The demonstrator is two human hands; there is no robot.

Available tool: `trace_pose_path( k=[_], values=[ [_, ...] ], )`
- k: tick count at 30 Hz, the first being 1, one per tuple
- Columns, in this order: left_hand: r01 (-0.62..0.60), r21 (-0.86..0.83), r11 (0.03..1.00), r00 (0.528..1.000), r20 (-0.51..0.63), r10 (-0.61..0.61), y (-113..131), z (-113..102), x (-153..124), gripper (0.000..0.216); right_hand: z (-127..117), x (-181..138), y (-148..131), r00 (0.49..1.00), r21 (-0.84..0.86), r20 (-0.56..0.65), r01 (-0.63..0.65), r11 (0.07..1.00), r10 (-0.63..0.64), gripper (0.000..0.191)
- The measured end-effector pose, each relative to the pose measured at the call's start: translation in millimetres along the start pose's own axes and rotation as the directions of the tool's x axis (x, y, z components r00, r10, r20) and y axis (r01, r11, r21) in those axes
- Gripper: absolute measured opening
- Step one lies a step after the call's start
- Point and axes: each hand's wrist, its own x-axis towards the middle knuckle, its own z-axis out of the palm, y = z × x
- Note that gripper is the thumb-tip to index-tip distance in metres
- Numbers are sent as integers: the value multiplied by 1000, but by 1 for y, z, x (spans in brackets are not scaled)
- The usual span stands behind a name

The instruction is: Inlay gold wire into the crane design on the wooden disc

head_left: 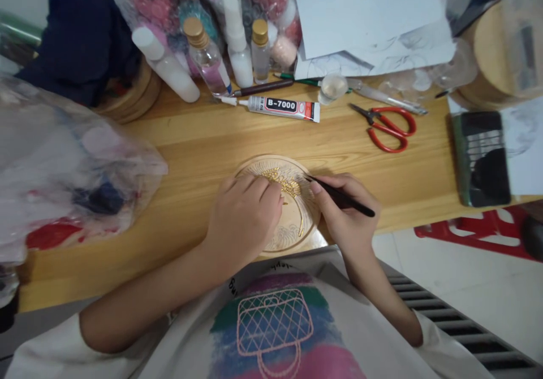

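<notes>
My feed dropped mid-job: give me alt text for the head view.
The right hand holds a thin black tool to a round wooden disc with gold linework, the left hand resting on it; glue tube and red scissors lie beyond.

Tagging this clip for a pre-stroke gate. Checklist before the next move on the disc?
1. Disc steadied: left hand rests on top of the round wooden disc. ok
2. Tool grip: right hand holds the thin dark tool, its tip at the gold pattern. ok
3. Tip touching the surface: cannot tell
4. Pattern in view: left fingers cover part of it. not ok
5. Disc support: it sits at the near edge of the table; any overhang: cannot tell
6. Clutter: B-7000 glue tube and red scissors lie behind the disc, apart from both hands. ok
</notes>
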Motion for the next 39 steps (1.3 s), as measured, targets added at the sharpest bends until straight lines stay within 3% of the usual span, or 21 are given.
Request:
trace_pose_path(
  k=[9,20,23,25,27,30,32,34,37,39],
  values=[
    [-29,61,998,999,-34,31,-1,2,1,11,0,1,-1,1000,1,8,3,1000,-3,4],
    [0,-10,1000,1000,-31,0,-1,6,0,14,-2,0,2,1000,29,-10,-17,999,17,7],
    [25,-49,998,999,-35,-27,-1,6,-2,15,-13,11,9,996,-58,62,75,996,-71,10],
    [44,-81,996,998,-45,-48,-2,6,-4,15,-24,24,15,950,-233,204,280,931,-235,11],
    [64,-111,992,996,-48,-70,-3,6,-5,11,-34,39,20,872,-409,354,469,783,-337,19],
    [86,-132,988,995,-40,-92,-4,7,-5,11,-45,60,24,772,-520,516,626,581,-371,34],
    [88,-130,988,995,-40,-94,-4,9,-6,17,-52,74,25,744,-545,540,665,510,-393,38],
    [84,-130,988,995,-50,-91,-4,12,-6,20,-59,88,26,804,-640,429,592,490,-411,34],
    [83,-134,987,994,-59,-91,-2,15,-7,21,-72,107,31,913,-790,196,364,494,-359,27],
    [85,-135,987,994,-58,-94,-2,17,-7,21,-81,117,36,940,-804,197,317,503,-277,26]
  ],
)
